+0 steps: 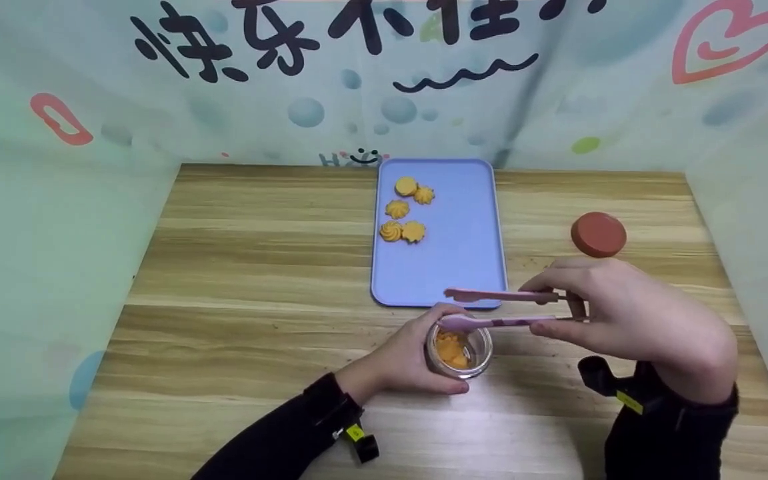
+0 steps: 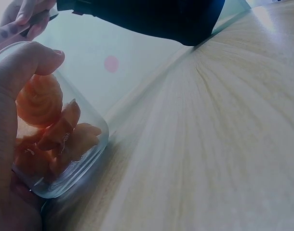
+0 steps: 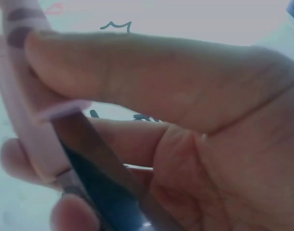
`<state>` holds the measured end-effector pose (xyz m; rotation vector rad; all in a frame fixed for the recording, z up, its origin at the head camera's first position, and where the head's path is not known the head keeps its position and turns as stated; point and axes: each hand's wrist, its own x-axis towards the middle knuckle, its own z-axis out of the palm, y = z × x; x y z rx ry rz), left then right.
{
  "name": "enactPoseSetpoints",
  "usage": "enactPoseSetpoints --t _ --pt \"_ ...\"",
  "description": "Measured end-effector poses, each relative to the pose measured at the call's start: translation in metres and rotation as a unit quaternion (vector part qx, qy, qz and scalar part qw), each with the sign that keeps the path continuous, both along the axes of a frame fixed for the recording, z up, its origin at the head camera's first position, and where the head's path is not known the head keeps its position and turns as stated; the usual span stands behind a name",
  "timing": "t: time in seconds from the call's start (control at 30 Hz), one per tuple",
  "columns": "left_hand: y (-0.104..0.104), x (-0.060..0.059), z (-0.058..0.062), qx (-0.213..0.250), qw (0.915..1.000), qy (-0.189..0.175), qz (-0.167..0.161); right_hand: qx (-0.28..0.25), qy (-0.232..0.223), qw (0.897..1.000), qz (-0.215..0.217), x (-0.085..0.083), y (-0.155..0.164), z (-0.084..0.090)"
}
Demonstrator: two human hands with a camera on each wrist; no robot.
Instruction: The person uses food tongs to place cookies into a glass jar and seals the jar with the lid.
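My left hand grips a small glass jar on the wooden table; orange cookies lie inside the jar. My right hand holds pink tongs by their handle, arms apart, tips just over the jar's mouth with nothing between them. In the right wrist view the fingers wrap round the tongs' pink and metal arms. Farther back, several orange cookies lie on a blue tray.
A red round lid lies on the table right of the tray. Printed cloth walls close in the table on the left, back and right. Bare wood stretches left of the tray.
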<state>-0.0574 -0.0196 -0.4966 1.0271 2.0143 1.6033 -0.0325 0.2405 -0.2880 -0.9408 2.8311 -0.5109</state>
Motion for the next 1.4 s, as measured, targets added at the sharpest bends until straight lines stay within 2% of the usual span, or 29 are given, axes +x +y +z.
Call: enactPoseSetpoints --t 0.13,0.33,0.47,0.63,0.8,0.9,1.03,1.27,1.4 --pt "0.0 0.0 0.0 0.014 0.9999 -0.002 -0.009 -0.021 0.028 0.999 0.007 -0.007 -0.002 -0.003" --pt "-0.001 0.001 0.001 -0.003 0.9999 0.016 0.004 -0.051 0.077 0.996 0.013 -0.022 -0.006 -0.011" --pt "-0.002 0.002 0.011 0.006 0.9999 0.011 -0.002 -0.053 0.1 0.994 -0.014 -0.038 -0.012 -0.024" --pt "-0.005 0.006 0.03 0.016 0.9998 -0.003 -0.013 -0.065 0.082 0.99 -0.094 -0.063 -0.027 -0.047" --pt "-0.005 0.006 0.037 0.005 0.9999 -0.001 -0.016 -0.1 0.05 0.979 -0.173 -0.087 -0.041 -0.076" --pt "-0.005 0.006 0.037 0.002 0.9999 -0.002 -0.015 -0.111 0.037 0.974 -0.196 -0.098 -0.045 -0.091" --pt "-0.005 0.006 0.038 0.006 0.9999 0.001 -0.016 -0.106 0.02 0.973 -0.202 -0.108 -0.05 -0.108" --pt "0.0 -0.001 0.002 0.008 0.9998 0.017 0.001 -0.091 0.006 0.973 -0.213 -0.118 -0.053 -0.129" --pt "-0.001 -0.001 0.001 0.004 0.9999 0.014 0.003 -0.089 -0.013 0.974 -0.208 -0.12 -0.054 -0.134"
